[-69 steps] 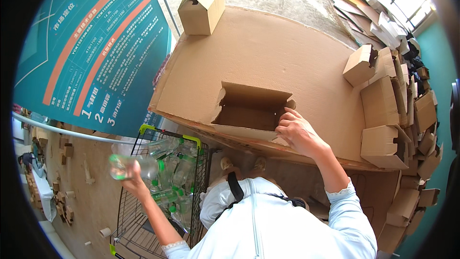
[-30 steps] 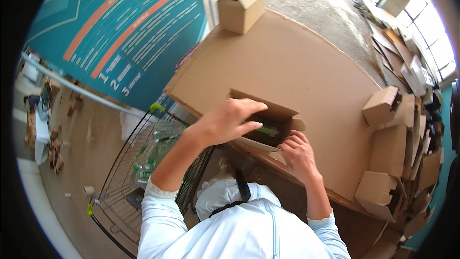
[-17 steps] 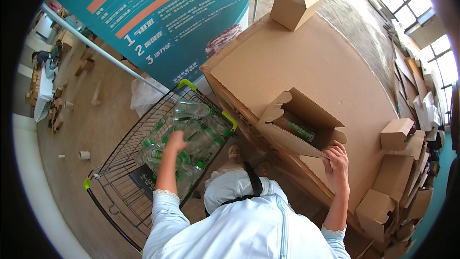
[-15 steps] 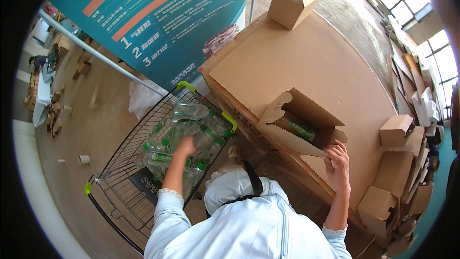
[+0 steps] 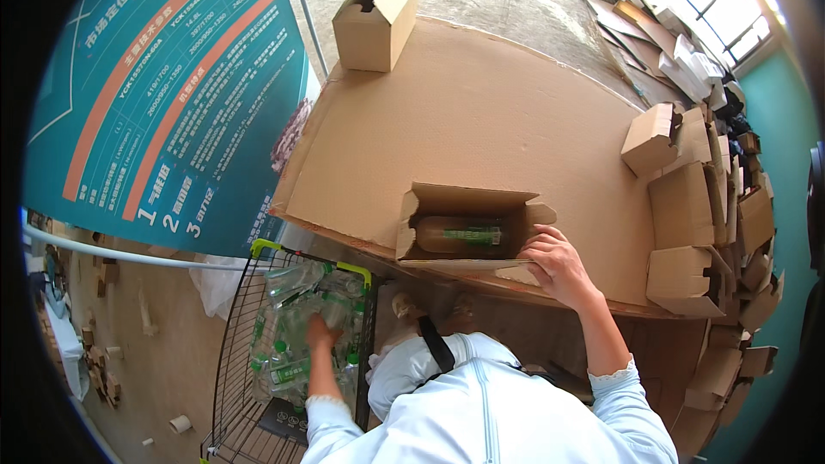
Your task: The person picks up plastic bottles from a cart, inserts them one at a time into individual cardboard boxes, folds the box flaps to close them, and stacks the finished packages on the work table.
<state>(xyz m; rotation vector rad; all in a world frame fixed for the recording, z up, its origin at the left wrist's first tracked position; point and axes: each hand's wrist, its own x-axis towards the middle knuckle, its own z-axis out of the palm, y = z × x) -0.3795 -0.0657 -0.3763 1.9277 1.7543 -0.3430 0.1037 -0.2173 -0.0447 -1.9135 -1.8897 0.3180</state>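
Note:
My left hand (image 5: 323, 332) reaches down among clear plastic bottles with green caps (image 5: 290, 371) in a wire shopping cart (image 5: 225, 369). It touches the bottles, but its fingers are mostly hidden there. On the near edge of the big cardboard surface lies an open cardboard box (image 5: 411, 222). Inside it a clear bottle with a green label (image 5: 460, 236) rests on its side. My right hand (image 5: 554, 265) is closed on the flap at the box's right end, thumb on the near side.
Another open carton (image 5: 365, 39) stands at the far left corner of the large cardboard surface (image 5: 516, 129). Several open cartons (image 5: 683, 279) line and pile up along its right side. A blue-green printed banner (image 5: 172, 120) rises behind the cart, with a pole along its side.
The view has swung to the right. My left hand has gone deeper among the bottles. My right hand stays at the box's right end.

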